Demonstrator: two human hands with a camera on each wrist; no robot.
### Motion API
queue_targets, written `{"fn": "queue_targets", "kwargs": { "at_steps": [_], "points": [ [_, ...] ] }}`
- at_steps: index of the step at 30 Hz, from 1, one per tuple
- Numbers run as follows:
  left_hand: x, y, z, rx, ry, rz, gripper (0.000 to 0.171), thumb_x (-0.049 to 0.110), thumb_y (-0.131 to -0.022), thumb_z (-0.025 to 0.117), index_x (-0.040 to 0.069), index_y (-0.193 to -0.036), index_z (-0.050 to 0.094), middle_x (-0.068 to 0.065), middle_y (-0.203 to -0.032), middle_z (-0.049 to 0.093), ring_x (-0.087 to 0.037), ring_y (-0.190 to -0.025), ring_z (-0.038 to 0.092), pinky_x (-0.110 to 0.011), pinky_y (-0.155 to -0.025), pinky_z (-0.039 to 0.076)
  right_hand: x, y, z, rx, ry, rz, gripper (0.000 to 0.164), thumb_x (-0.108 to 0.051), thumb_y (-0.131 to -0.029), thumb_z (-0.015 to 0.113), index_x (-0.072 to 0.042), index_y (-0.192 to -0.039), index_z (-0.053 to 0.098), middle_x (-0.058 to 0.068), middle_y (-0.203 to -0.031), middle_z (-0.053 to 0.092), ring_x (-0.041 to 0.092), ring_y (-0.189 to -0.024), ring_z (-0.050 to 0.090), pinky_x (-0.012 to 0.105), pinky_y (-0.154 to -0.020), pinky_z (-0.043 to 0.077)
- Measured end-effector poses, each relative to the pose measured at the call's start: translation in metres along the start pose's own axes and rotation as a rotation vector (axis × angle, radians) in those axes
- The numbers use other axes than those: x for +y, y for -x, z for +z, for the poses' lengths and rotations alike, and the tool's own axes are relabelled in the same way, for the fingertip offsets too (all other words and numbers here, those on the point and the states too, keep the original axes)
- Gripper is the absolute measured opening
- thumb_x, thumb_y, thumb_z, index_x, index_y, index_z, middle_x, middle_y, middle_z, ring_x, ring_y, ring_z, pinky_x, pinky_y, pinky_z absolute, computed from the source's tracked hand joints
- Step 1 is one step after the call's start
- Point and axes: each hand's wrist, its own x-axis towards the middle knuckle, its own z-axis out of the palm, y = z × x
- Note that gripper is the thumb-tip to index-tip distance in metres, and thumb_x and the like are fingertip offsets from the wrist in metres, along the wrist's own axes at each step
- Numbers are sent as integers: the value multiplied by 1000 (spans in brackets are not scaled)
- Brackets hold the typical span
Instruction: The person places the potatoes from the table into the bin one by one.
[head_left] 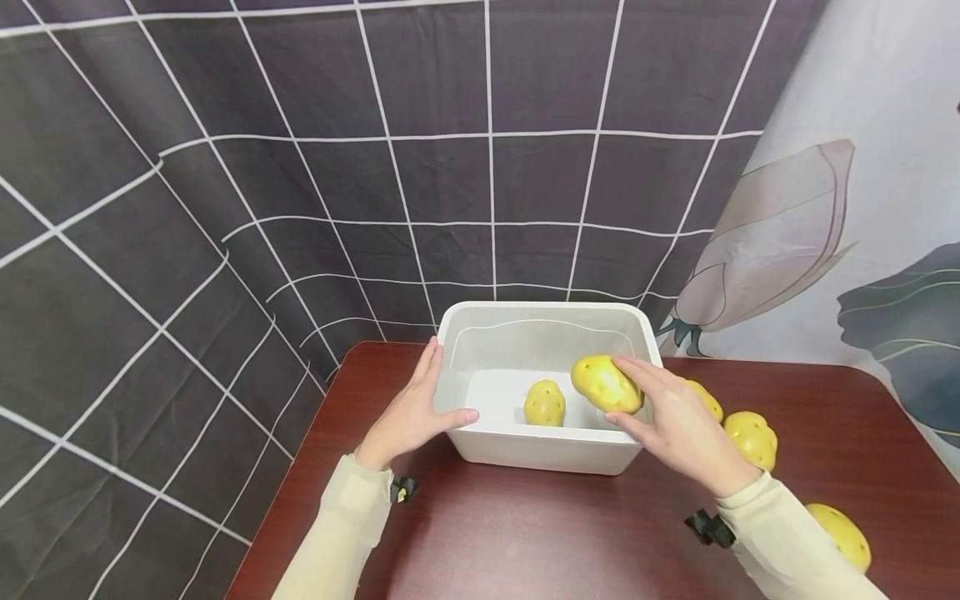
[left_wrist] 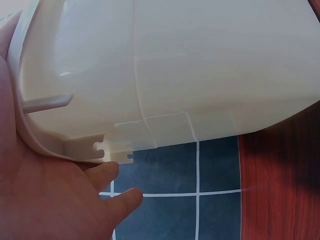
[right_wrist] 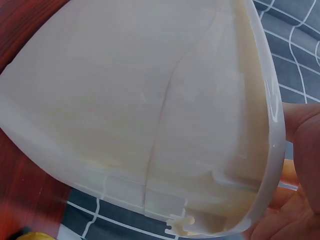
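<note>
My right hand (head_left: 678, 425) holds a yellow potato (head_left: 602, 383) between thumb and fingers, over the right side of a white plastic bin (head_left: 540, 452). Inside, a second potato (head_left: 545, 403) lies on the floor of the bin near its front wall. My left hand (head_left: 408, 421) grips the bin's left end, thumb over the front rim and fingers along the side. In the left wrist view, that hand (left_wrist: 55, 200) lies against the rim. The bin's outer wall (right_wrist: 115, 100) fills most of the right wrist view and hides most of the held potato.
To the right of the bin, on the reddish-brown table (head_left: 510, 533), lie more potatoes: one (head_left: 752, 439) beside my right wrist, another (head_left: 842, 535) by the sleeve, and one (head_left: 705, 398) partly behind my hand. A dark gridded curtain (head_left: 442, 179) hangs behind the table.
</note>
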Motion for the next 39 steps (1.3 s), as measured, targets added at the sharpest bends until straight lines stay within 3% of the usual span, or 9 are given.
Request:
{"fn": "queue_targets", "kwargs": {
  "at_steps": [10,24,39],
  "points": [
    [0,0,1,-1,5,1,119,63,-82,74,9,-162,5,5,-169,-4,-23,-151,20,-48,-115,31,3,-2,2,-49,-32,9,71,-22,-78,88,-2,-138,57,17,-131,63,38,-115,62,56,-93,49],
    [0,0,1,-2,14,-3,120,63,-81,75,10,-162,5,5,-169,-4,-23,-151,19,-49,-116,31,2,-6,2,-147,-35,21,70,-22,-83,84,2,-140,53,20,-136,59,38,-119,61,55,-94,50],
    [0,0,0,4,10,8,119,62,-81,75,9,-162,5,4,-169,-4,-24,-151,19,-49,-116,31,4,-7,0,-127,-38,5,63,-26,-82,85,0,-134,61,15,-127,67,32,-113,66,52,-92,52]
  ]
}}
